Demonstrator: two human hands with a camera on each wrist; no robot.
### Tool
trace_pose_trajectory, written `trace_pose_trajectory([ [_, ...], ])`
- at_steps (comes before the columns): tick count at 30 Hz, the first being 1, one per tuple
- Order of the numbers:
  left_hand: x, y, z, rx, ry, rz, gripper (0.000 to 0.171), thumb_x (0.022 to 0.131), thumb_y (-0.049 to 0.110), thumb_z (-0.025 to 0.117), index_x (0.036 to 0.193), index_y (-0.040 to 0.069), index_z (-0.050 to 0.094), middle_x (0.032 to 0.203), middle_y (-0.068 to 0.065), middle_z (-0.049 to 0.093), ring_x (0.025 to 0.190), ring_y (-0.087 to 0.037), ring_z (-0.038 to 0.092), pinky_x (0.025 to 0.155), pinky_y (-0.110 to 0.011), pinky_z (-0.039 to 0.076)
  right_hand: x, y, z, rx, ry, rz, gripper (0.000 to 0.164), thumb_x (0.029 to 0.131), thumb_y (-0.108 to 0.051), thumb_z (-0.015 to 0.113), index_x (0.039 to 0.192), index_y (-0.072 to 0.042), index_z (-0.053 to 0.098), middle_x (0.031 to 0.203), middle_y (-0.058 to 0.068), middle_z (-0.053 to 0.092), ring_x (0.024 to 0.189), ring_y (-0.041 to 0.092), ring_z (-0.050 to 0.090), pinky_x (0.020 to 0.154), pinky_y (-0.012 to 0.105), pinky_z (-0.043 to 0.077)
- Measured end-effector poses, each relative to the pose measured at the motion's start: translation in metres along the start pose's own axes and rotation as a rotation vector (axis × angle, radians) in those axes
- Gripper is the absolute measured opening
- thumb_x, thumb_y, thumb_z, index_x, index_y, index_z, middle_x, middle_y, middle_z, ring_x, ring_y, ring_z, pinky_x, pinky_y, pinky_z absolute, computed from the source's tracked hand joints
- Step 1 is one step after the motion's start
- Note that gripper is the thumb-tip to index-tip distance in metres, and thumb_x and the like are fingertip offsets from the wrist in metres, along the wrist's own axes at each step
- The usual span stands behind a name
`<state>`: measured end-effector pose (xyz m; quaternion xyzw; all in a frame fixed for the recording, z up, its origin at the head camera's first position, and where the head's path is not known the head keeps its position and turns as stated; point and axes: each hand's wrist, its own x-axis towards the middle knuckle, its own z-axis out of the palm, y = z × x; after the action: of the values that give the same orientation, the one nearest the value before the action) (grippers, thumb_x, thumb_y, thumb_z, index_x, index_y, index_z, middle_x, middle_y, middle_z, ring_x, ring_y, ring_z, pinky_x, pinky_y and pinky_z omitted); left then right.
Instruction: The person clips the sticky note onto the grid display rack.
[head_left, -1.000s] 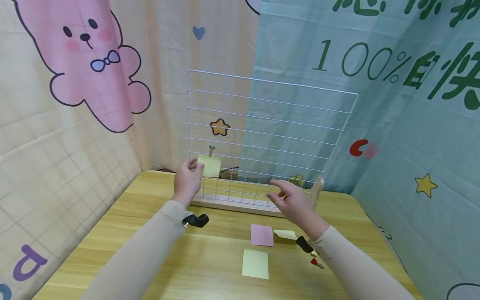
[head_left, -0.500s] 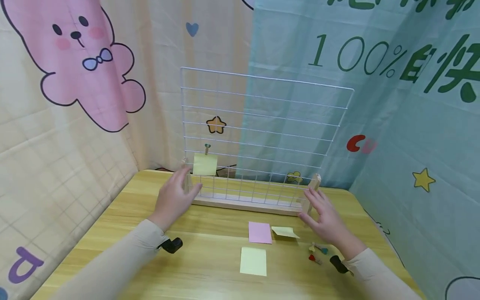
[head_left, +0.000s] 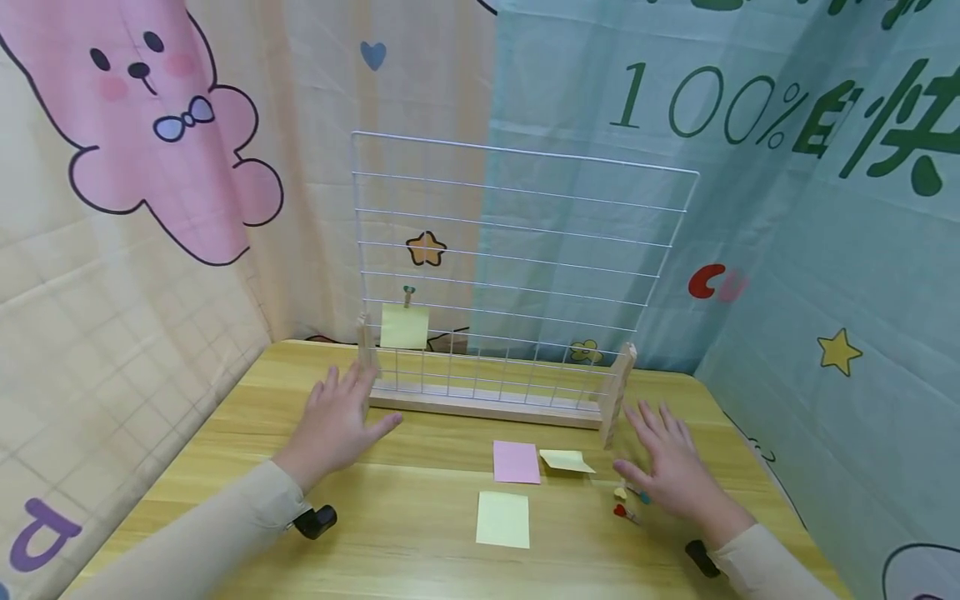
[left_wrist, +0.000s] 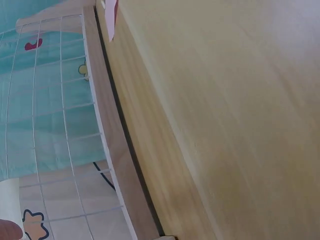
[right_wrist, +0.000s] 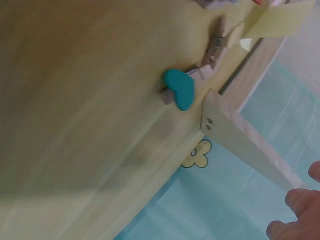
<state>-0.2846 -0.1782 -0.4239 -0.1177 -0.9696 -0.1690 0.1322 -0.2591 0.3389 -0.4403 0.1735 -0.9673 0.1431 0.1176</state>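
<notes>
From where I stand, the left hand (head_left: 333, 429) is spread with straight fingers and the thumb held out, gripping nothing, its fingertips by the left end of the rack (head_left: 487, 408). The right hand (head_left: 671, 467) is just as loose, fingers extended and nothing in them, beside the rack's other end; whether either touches the wood I can't tell. A hanging note (head_left: 405, 326) sits low on the left of the wire grid, a small clip (head_left: 408, 296) at its top edge. If the rack needs steadying, I'd take it by the wooden ends, evenly, and leave the wire alone so the note doesn't swing. The red clip (head_left: 621, 510), yellow clip (head_left: 620, 493) and teal clip (right_wrist: 179, 90) look little enough to want a fingertip pinch, and the right hand is so near them that a careless sweep might scatter them. The bent note (head_left: 567, 461) beside the pink note (head_left: 516, 462) would probably lift easily by its raised edge; the flat note (head_left: 502, 519) may need a nail under it. All lie on a pale wood-grain table (head_left: 405, 542), hemmed in by printed curtains (head_left: 570, 100), with a pink bear (head_left: 180, 158) on the left.
</notes>
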Motion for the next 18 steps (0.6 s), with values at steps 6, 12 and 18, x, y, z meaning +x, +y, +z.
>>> trace_pose_trajectory([
  [6,-0.008,0.007,0.007,0.009,-0.028,0.013,0.106,0.093,0.086,0.044,0.165,0.009,0.032,0.169,-0.026,0.031,0.153,-0.062,0.021,0.122,-0.077,0.016,-0.011,0.003,0.004,0.008,-0.034,0.039,0.086,0.099,-0.048,0.071,0.164,-0.006,0.034,0.171,0.029,0.021,0.155,0.062,0.011,0.12,0.079,0.012],
  [12,-0.012,0.018,0.016,0.03,-0.023,0.058,0.101,0.094,0.081,0.051,0.163,0.008,0.037,0.165,-0.026,0.039,0.152,-0.059,0.029,0.121,-0.075,0.023,-0.02,0.009,0.009,0.018,-0.047,0.051,0.085,0.098,-0.049,0.071,0.163,-0.006,0.036,0.17,0.029,0.023,0.153,0.063,0.014,0.118,0.08,0.015],
  [18,-0.016,0.032,0.033,0.04,-0.081,0.094,0.107,0.091,0.088,0.043,0.162,0.009,0.04,0.163,-0.021,0.044,0.152,-0.054,0.033,0.123,-0.071,0.024,-0.028,0.011,0.014,0.003,-0.077,0.055,0.075,0.103,-0.051,0.064,0.161,-0.008,0.042,0.168,0.027,0.031,0.15,0.063,0.025,0.116,0.08,0.023],
])
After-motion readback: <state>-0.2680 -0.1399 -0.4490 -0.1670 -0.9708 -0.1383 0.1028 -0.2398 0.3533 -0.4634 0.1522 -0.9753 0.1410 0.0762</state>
